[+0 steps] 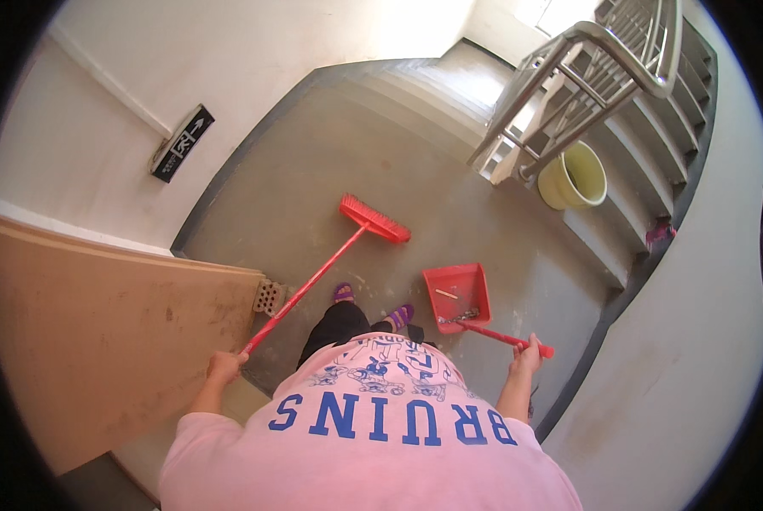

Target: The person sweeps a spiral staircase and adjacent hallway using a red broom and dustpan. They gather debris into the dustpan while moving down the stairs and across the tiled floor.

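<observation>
My left hand (226,367) grips the upper end of a red broom's handle (304,287). The broom's wide red bristle head (375,219) rests on the grey floor ahead of my feet. In my right hand (527,358) is the red handle of a long-handled dustpan, held close to its end. The red dustpan pan (467,287) lies on the floor right of my purple sandal (402,316), holding a small pale stick (446,294) and some debris (467,316) near the handle side. Broom head and dustpan are apart.
A wooden door (119,332) stands at the left beside a perforated brick (269,297). Steps descend at the top behind a steel railing (550,108). At the right, a pale yellow bucket (555,185) stands by the rising stairs (618,198), with a pink item (660,236) on them.
</observation>
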The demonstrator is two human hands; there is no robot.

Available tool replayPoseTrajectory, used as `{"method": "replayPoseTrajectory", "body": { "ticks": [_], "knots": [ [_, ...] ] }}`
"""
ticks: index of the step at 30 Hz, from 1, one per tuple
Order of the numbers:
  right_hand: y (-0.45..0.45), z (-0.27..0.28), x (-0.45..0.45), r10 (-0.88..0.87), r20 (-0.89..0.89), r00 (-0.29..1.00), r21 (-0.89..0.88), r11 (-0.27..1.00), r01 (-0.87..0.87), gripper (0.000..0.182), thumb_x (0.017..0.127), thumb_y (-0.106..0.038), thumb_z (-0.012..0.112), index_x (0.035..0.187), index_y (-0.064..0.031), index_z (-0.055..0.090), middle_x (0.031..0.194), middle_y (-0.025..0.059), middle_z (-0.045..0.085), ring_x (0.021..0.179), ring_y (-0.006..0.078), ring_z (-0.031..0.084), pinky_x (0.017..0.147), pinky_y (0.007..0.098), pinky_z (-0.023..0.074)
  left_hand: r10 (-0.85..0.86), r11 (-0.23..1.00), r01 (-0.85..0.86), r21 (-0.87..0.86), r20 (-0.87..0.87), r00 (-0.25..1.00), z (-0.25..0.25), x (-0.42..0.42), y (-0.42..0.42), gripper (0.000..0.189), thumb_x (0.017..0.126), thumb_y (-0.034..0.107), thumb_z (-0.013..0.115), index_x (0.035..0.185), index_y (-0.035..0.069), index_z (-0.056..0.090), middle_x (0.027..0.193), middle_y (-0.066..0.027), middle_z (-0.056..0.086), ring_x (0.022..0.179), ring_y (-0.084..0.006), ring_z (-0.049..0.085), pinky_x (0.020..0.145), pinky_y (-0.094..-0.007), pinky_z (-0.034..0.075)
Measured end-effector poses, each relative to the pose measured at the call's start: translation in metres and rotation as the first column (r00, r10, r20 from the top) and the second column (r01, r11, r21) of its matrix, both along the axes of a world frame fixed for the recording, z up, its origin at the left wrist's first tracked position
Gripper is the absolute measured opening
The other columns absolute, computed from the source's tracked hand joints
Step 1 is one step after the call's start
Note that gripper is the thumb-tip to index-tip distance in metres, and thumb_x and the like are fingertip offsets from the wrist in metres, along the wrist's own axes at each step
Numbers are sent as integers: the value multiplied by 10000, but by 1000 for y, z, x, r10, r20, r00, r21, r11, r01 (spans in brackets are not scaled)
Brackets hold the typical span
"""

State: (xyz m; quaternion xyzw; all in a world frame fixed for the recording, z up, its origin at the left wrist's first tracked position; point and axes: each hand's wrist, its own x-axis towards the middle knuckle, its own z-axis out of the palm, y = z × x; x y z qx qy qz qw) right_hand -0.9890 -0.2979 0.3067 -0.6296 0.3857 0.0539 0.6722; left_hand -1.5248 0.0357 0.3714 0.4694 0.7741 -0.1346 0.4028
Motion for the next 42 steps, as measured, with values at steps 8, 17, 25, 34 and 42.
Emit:
{"method": "replayPoseTrajectory", "body": {
  "ticks": [8,17,25,34,42],
  "knots": [
    [5,36,18,82,45,996,73,994,-85,197,766,-162,641,902,-101,513,703,17,527,483,86,467,435,194,419,150,975,-180,130,211,966,-23,66,1,358,763,365,616,655,23,594,506,-55,531,407,-139,491,362,-294,360],
    [-11,66,16,88,84,993,65,993,-94,198,766,-180,646,888,-98,513,707,30,524,493,105,492,434,221,444,287,911,-377,167,398,871,-43,146,110,222,799,178,439,854,4,564,543,-65,491,422,-141,468,344,-290,347],
    [-21,80,27,160,113,981,70,983,-168,248,768,-185,646,929,-82,488,728,46,516,514,132,511,459,237,467,371,895,-414,165,242,897,-60,122,53,300,822,268,430,809,10,581,546,-78,507,412,-167,482,356,-312,377],
    [49,31,96,365,46,930,5,931,-365,268,759,-205,662,907,-82,474,732,60,520,513,157,525,474,267,500,216,953,-236,190,121,969,-103,70,-128,475,830,397,412,737,-27,602,588,-146,586,520,-258,599,496,-371,471],
    [95,-62,144,538,59,841,-58,843,-535,242,773,-202,645,929,-89,499,737,35,529,531,115,507,457,201,450,338,937,-345,49,105,935,-187,99,-299,491,760,449,511,830,-22,635,735,-220,612,740,-334,616,636,-406,453]
  ]
}}
